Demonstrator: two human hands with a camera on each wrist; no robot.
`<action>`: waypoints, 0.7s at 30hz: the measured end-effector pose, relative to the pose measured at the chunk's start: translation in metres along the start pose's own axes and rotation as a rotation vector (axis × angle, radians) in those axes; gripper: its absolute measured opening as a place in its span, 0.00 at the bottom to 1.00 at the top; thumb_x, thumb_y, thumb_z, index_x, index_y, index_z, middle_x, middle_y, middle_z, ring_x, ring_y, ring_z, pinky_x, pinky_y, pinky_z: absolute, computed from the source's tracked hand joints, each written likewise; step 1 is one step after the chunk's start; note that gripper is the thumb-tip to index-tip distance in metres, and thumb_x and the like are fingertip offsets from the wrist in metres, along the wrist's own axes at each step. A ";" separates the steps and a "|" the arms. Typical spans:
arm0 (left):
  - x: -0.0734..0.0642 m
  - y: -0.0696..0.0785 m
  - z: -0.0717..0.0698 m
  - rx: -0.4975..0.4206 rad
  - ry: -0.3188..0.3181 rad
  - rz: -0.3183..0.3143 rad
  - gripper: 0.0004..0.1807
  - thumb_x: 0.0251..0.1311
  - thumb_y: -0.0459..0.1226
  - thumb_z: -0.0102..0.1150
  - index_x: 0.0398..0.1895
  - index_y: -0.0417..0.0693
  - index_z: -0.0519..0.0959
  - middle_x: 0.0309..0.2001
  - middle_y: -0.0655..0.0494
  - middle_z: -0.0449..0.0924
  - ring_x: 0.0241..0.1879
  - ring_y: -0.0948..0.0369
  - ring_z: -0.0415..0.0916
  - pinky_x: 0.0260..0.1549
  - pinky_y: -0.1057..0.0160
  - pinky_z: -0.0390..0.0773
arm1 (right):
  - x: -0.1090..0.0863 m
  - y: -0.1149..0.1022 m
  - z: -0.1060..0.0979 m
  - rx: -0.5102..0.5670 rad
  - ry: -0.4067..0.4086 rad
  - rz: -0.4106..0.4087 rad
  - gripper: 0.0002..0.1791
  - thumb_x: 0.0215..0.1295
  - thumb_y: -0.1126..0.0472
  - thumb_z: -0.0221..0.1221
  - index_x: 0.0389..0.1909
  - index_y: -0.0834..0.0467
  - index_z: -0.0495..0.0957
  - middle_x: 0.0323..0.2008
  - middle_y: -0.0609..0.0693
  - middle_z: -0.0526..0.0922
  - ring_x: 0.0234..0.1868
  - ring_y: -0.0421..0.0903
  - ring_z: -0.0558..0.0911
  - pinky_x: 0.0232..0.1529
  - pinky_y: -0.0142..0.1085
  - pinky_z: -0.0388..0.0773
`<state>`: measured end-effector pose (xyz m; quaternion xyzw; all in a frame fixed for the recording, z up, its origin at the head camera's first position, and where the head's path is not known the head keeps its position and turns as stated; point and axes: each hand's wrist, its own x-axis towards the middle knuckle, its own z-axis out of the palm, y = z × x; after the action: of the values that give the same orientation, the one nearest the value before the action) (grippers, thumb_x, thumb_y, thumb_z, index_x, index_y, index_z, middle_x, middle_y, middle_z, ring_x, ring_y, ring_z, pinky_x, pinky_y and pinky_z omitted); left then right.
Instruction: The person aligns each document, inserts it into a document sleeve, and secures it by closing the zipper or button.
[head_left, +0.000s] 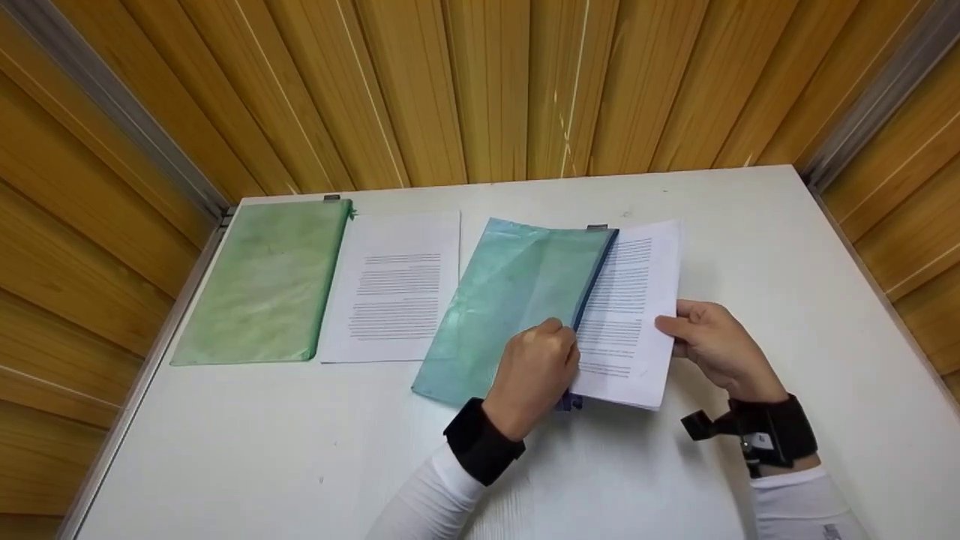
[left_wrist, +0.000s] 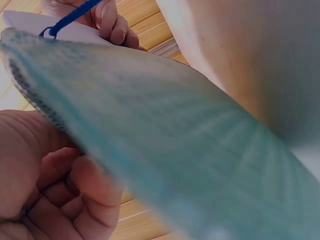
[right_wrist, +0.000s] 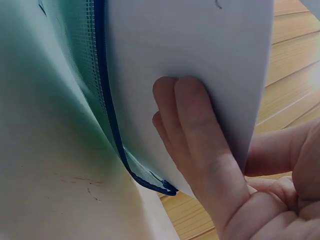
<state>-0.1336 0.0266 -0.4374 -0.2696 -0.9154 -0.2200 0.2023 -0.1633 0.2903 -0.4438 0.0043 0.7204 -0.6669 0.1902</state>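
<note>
A blue-green zip document pouch (head_left: 517, 277) with a dark blue zip edge is held above the white table. My left hand (head_left: 536, 375) grips its zip edge near the lower corner, fingers curled. Printed paper sheets (head_left: 637, 315) stick out of the pouch's right side, their left part hidden inside it. With the thumb in front and the fingers behind, my right hand (head_left: 716, 349) pinches the outer edge of the sheets. The right wrist view shows those fingers (right_wrist: 195, 110) flat against the back of the paper. A blue cord (left_wrist: 75, 16) hangs at the pouch in the left wrist view.
A green zip pouch (head_left: 259, 281) lies flat at the table's far left. Beside it lies a printed sheet (head_left: 397, 292), partly overlapped in view by the blue-green pouch. Wood-look panels (head_left: 487, 90) stand behind the white table (head_left: 300, 450) and at its sides.
</note>
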 end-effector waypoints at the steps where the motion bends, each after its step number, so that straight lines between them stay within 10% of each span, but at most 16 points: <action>1: 0.000 0.000 0.000 -0.002 0.001 -0.001 0.14 0.64 0.26 0.68 0.20 0.43 0.83 0.18 0.55 0.71 0.21 0.71 0.54 0.21 0.74 0.60 | 0.000 0.000 0.000 -0.001 -0.003 0.005 0.29 0.84 0.67 0.49 0.75 0.83 0.58 0.59 0.54 0.88 0.50 0.38 0.91 0.49 0.34 0.89; 21: 0.002 -0.001 -0.003 -0.099 0.016 -0.014 0.17 0.69 0.26 0.64 0.19 0.43 0.80 0.19 0.53 0.70 0.22 0.71 0.53 0.22 0.75 0.57 | 0.004 0.004 -0.010 0.048 -0.022 0.089 0.29 0.80 0.71 0.49 0.72 0.86 0.57 0.45 0.44 0.92 0.42 0.40 0.92 0.44 0.33 0.89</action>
<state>-0.1349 0.0252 -0.4347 -0.2709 -0.9037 -0.2686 0.1946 -0.1681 0.2991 -0.4487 0.0335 0.7010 -0.6751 0.2273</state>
